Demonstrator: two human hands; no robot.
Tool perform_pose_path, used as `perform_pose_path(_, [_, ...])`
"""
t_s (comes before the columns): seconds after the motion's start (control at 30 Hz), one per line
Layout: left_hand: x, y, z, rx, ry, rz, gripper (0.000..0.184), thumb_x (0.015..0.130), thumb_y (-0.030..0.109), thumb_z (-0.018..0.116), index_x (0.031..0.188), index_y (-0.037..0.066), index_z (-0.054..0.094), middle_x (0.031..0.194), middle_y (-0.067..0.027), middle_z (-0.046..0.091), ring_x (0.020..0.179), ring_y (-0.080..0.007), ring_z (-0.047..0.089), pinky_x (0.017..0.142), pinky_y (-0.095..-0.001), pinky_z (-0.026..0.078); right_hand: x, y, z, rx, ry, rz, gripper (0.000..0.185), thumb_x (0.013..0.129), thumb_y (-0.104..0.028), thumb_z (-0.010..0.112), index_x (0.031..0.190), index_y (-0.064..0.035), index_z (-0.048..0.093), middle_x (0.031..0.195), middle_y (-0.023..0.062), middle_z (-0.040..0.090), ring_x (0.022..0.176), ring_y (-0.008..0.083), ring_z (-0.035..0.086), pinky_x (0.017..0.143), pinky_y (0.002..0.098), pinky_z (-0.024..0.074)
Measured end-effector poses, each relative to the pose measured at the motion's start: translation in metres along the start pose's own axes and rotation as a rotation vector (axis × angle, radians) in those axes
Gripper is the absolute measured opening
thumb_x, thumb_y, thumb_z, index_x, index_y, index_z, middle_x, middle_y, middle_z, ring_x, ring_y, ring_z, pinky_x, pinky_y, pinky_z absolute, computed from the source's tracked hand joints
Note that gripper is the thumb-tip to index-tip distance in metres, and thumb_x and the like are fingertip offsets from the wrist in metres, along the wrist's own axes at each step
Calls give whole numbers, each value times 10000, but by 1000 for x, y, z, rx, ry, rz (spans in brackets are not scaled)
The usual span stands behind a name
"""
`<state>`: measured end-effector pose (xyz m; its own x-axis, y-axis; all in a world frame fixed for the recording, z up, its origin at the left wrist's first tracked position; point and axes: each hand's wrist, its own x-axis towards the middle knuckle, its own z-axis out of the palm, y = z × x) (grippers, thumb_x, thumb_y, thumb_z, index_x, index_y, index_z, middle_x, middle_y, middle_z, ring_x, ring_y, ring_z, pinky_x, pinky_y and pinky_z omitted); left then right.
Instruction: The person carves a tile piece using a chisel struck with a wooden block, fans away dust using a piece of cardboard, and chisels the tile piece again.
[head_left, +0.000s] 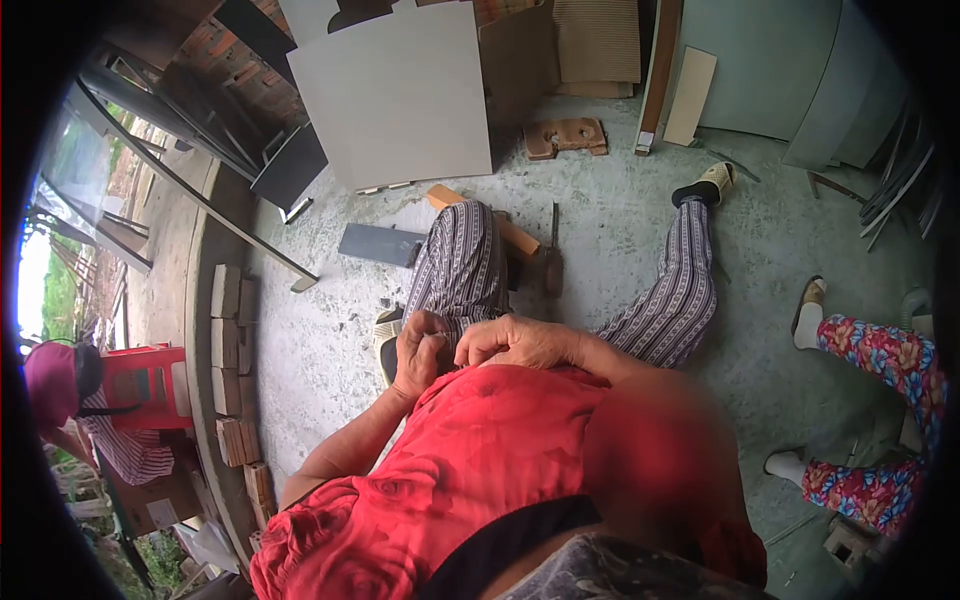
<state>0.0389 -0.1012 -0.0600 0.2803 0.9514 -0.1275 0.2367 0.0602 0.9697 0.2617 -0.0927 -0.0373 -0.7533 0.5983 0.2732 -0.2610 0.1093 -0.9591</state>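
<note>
My left hand (420, 352) is curled closed in front of my red shirt (480, 430), with thumb and fingers pressed together. Right beside it, my right hand (515, 342) rests at the shirt's lower edge, its fingers bent inward. Anything pinched between the fingers is too small or too hidden to name. Below the hands are my bent legs in patterned trousers (462, 260). Past the knee, a tool with a thin shaft and brown handle (553, 268) lies on the floor, near an orange-brown bar (518, 236) and a dark grey flat piece (375, 245).
A large pale panel (395, 100) leans at the back, near a brown block with holes (565, 138). Another person's legs in floral trousers (880, 360) are at right. At left are stacked bricks (226, 340), a metal bar (230, 215) and a red plastic chair (150, 375).
</note>
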Motion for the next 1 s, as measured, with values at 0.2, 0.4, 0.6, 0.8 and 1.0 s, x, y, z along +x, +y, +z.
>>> perform_pose_path(0.2, [-3,18,-49,386,-363,210,204,732,95,567,912,5,535,894,-110,527,852,-215,534,711,-324,448,2,-4,-4,148,-105,306,130,811,-122,611,772,-1,582,956,86,593,926,149,532,852,313,406])
perform_pose_path(0.4, [16,60,-55,701,-773,-7,642,670,55,689,1271,103,469,1072,-98,517,904,-235,561,761,-322,488,5,-2,-6,162,-86,293,121,813,-112,613,786,2,583,952,81,591,930,148,531,851,308,408])
perform_pose_path(0.6, [42,39,-50,896,-827,357,709,619,191,744,1264,111,462,937,-109,561,805,-325,583,714,-371,498,1,4,-6,117,-47,221,162,824,-145,614,918,-13,621,835,17,632,800,74,549,756,251,445])
perform_pose_path(0.8, [46,32,-32,834,-634,740,583,634,136,708,1177,111,499,1011,-87,533,897,-283,574,717,-362,495,-5,2,-8,128,13,189,147,822,-137,612,900,-13,627,832,19,638,795,74,556,747,248,450])
perform_pose_path(1.0, [29,42,-36,851,-748,570,404,651,140,693,1031,97,564,994,-95,532,907,-286,573,739,-360,481,-6,-3,-14,38,19,289,146,805,-117,627,902,-8,626,910,58,615,876,124,554,806,278,433])
